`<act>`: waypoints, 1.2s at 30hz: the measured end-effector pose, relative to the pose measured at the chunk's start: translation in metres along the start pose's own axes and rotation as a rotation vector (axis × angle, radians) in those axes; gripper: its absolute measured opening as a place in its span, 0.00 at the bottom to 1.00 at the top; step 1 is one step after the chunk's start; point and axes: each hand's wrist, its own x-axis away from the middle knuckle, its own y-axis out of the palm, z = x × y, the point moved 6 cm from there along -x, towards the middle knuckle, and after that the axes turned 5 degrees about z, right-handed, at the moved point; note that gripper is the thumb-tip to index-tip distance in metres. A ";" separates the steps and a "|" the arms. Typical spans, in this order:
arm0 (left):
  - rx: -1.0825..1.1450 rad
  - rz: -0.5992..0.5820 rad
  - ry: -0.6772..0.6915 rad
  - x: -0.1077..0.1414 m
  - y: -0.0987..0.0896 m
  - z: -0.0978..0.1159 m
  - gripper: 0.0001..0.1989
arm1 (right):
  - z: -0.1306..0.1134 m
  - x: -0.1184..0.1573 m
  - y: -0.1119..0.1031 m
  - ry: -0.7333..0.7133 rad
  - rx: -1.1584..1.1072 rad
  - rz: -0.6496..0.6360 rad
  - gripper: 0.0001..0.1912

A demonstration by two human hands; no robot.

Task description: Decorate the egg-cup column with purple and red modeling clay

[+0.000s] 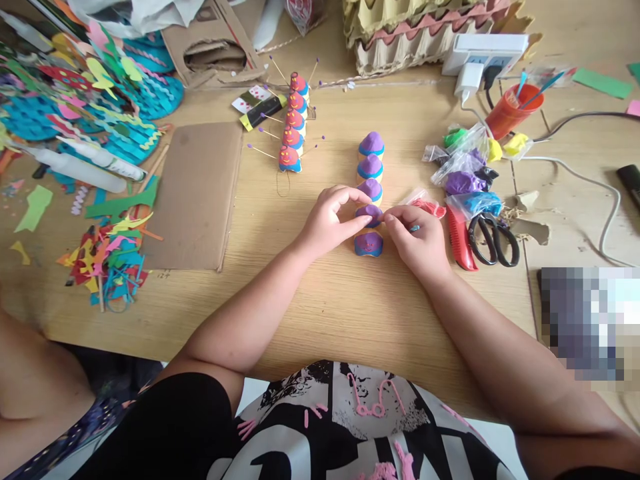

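In the middle of the table lies a strip of egg-carton cups (370,163), topped with purple clay and banded in blue. Its nearest cup bears a small smiling face. My left hand (327,223) curls around the second-nearest cup, thumb and index finger against it. On the cup's other side, my right hand (420,243) is closed in a pinch, fingertips touching or almost touching the cup. A small blue bit shows between its fingers; what it belongs to is hidden. Farther back stands a finished-looking red and blue caterpillar (291,127) with purple-tipped sticks.
Right of the strip lie black-handled scissors (493,241), a red cutter-like tool (460,237), bagged clay (465,181) and an orange cup (513,113). Cardboard (193,193) and paper scraps (107,260) lie left. Egg trays (425,33) and a power strip (487,50) stand behind.
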 end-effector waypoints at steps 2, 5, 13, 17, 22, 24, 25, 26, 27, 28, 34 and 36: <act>0.015 -0.003 0.027 0.000 0.000 0.000 0.07 | 0.000 0.000 0.001 -0.001 -0.008 -0.007 0.09; 0.031 -0.020 0.059 0.000 0.001 0.000 0.10 | 0.000 0.001 0.001 -0.014 -0.015 -0.007 0.08; 0.007 -0.039 0.065 0.002 0.001 0.000 0.12 | -0.001 0.003 -0.001 -0.033 0.011 0.026 0.09; 0.013 -0.044 0.059 0.001 0.002 0.000 0.12 | -0.002 0.003 -0.001 -0.041 0.042 0.025 0.09; 0.006 -0.048 0.049 0.001 0.002 -0.001 0.12 | -0.004 0.003 -0.001 -0.043 0.040 0.014 0.10; 0.006 -0.044 0.052 0.001 0.002 -0.001 0.12 | -0.005 0.003 0.000 -0.046 0.036 0.013 0.10; 0.008 -0.041 0.056 0.001 0.002 -0.001 0.12 | -0.005 0.003 0.000 -0.047 0.035 0.012 0.10; 0.010 -0.038 0.060 0.001 0.002 -0.001 0.12 | -0.005 0.003 0.000 -0.046 0.034 0.012 0.10; 0.011 -0.035 0.064 0.001 0.002 -0.001 0.11 | -0.005 0.003 0.000 -0.045 0.033 0.013 0.10; 0.011 -0.032 0.068 0.001 0.002 -0.001 0.12 | -0.005 0.003 0.000 -0.041 0.030 0.015 0.10; -0.019 -0.034 0.066 0.001 0.004 -0.005 0.11 | -0.003 0.002 -0.001 -0.010 0.006 0.027 0.10; -0.021 -0.032 0.067 0.001 0.004 -0.005 0.11 | -0.004 0.002 -0.001 -0.007 0.006 0.015 0.11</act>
